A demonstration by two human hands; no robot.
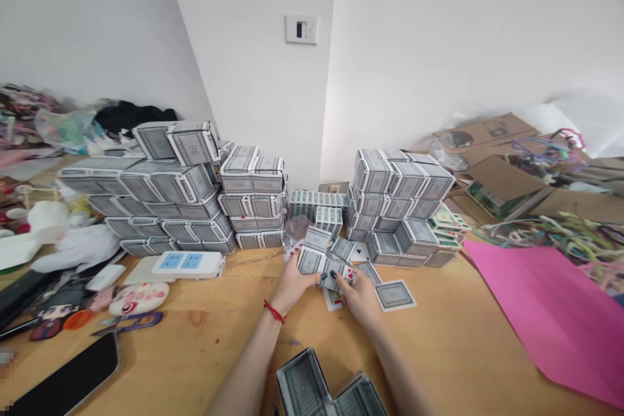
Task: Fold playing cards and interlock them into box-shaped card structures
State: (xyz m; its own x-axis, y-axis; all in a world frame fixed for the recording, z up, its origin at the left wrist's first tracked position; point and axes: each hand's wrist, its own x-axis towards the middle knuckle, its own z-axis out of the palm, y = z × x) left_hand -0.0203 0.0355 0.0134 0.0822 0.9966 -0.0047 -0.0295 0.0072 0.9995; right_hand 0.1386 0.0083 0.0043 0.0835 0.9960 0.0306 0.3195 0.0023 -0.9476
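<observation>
Our left hand point(288, 285) and right hand point(361, 298) pinch the playing cards point(311, 260) in nearly closed fingers towards the desk's point(234, 325) far edge; likely light, springy and slippery, they'd crease easily, so we'd grip their borders.

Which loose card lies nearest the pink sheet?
The face-down card on the table, just right of the right hand; the other loose cards lie farther left.

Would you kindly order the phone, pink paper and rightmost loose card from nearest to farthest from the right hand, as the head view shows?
1. Loose card, just right of the right hand
2. Pink paper, farther right
3. Phone, lower left
</observation>
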